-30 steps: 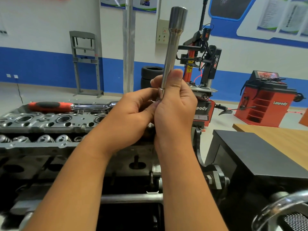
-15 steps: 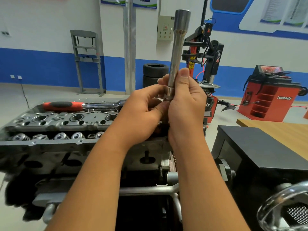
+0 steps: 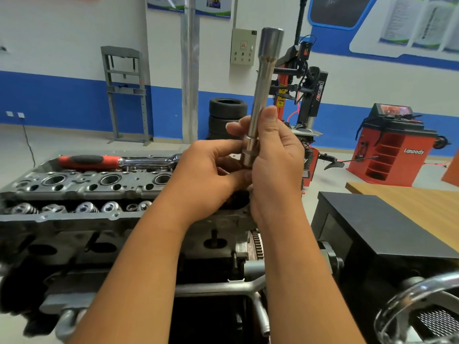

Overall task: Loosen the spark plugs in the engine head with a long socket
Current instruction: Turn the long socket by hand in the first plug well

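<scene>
Both hands, left (image 3: 211,175) and right (image 3: 275,155), are gripping the socket (image 3: 260,95); it could be slipping onto the head (image 3: 87,187).

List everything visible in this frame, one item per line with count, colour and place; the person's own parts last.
long socket: 1, silver, held upright at centre
ratchet: 1, red-and-black handle, lying on top of the engine head
engine head: 1, grey metal, left foreground
tyres: a stack, black, by the back wall
tyre changer: 1, black and red, behind the hands
wheel balancer: 1, red, right background
metal frame: 1, grey, against the blue wall
black cabinet: 1, right foreground
wooden table: 1, tan, far right
left hand: 1, fingers at the socket's lower end
right hand: 1, grips the socket's shaft
</scene>
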Motion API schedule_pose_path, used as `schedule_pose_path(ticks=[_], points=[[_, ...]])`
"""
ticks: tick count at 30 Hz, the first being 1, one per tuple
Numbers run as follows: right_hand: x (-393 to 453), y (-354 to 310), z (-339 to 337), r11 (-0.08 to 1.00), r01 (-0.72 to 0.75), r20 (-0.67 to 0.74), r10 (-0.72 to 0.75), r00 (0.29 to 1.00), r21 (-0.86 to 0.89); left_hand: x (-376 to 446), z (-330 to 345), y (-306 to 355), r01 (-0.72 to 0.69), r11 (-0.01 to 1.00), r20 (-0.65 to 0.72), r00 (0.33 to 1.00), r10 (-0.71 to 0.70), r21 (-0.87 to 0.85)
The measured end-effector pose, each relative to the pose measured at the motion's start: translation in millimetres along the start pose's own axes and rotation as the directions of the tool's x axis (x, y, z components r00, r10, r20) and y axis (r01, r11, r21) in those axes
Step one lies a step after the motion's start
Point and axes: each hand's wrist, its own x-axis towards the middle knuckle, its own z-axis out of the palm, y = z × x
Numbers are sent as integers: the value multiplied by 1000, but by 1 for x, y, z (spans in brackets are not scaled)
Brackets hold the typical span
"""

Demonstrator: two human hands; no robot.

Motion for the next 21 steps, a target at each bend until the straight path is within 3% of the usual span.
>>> schedule_pose_path(ticks=[4, 9, 14, 18, 21], points=[[-5, 0, -6, 994, 1, -12, 1, 1000, 110, -1, 0, 0, 3, 1000, -20, 1000, -3, 11], [-3, 2, -11, 992, 124, 43, -123, 992, -28, -1, -4, -2, 55, 998, 58, 997, -55, -2], [3, 3, -12, 998, 29, 89, -24, 996, -55, -3, -9, -2, 70, 979, 138, 990, -44, -192], [3, 0, -16, 998, -27, 142, 34, 989, -51, -2, -5, 0, 12, 996, 56, 998, -7, -88], [2, -1, -14, 1000, 4, 123, -4, 992, 3, -1, -1, 0, -11, 1000, -41, 999, 11, 3]])
